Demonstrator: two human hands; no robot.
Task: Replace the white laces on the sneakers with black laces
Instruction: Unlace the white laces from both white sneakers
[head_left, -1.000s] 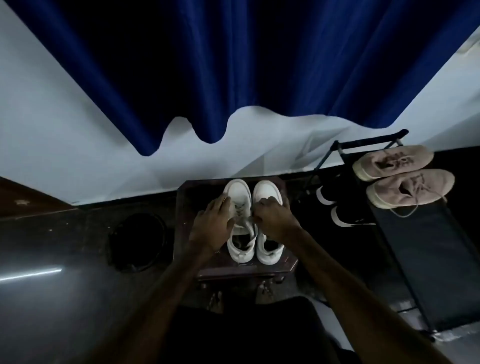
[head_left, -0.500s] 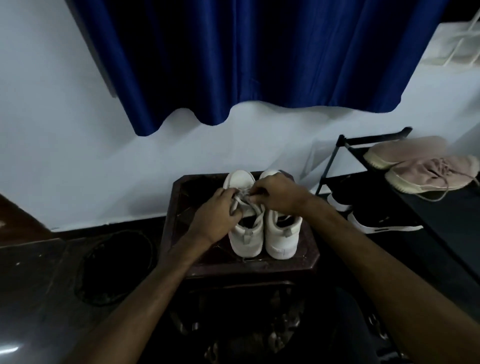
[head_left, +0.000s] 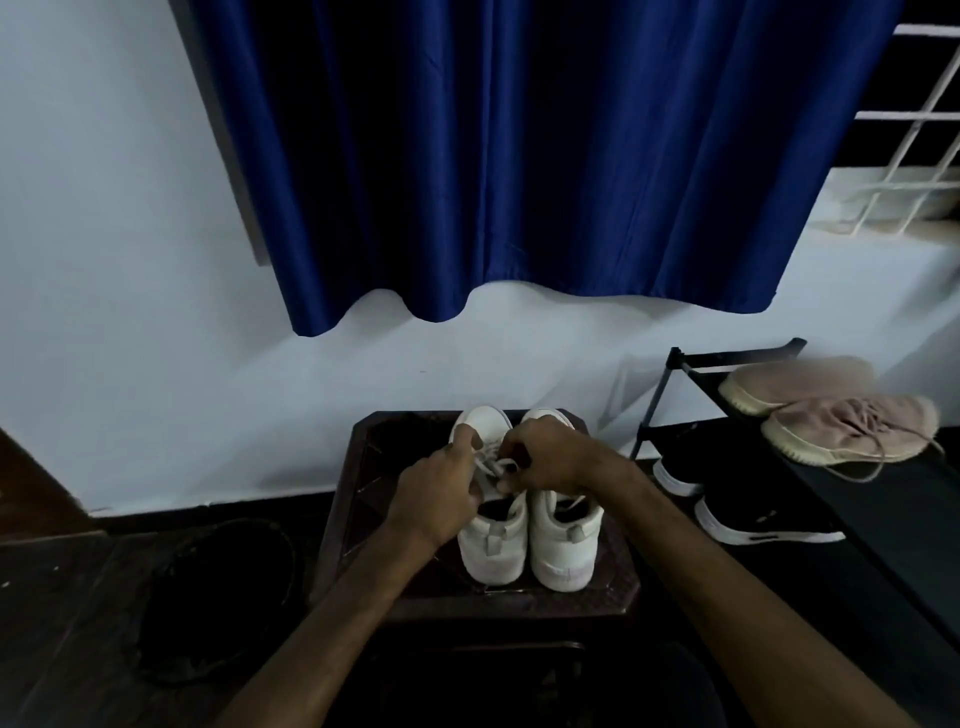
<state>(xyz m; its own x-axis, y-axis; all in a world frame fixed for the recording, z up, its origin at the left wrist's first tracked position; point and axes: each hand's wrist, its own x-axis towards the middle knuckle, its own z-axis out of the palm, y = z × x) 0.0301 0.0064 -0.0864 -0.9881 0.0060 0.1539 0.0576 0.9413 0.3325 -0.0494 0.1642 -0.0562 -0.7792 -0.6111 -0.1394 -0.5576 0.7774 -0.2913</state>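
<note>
While hands (head_left: 439, 486) pinch laces (head_left: 491, 461), sneakers (head_left: 493, 551) point toes toward wall (head_left: 156, 364).

Left grip (head_left: 441, 486) and right grip (head_left: 553, 457) at white laces (head_left: 488, 464).
Both pinch them over left sneaker (head_left: 493, 551); right sneaker (head_left: 563, 545) just beside it, on dark worktop (head_left: 358, 467).

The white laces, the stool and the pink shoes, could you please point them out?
white laces (head_left: 487, 461): head view, loose crossed strands.
stool (head_left: 498, 605): head view, front rim.
pink shoes (head_left: 852, 428): head view, nearer shoe's upper.
</note>
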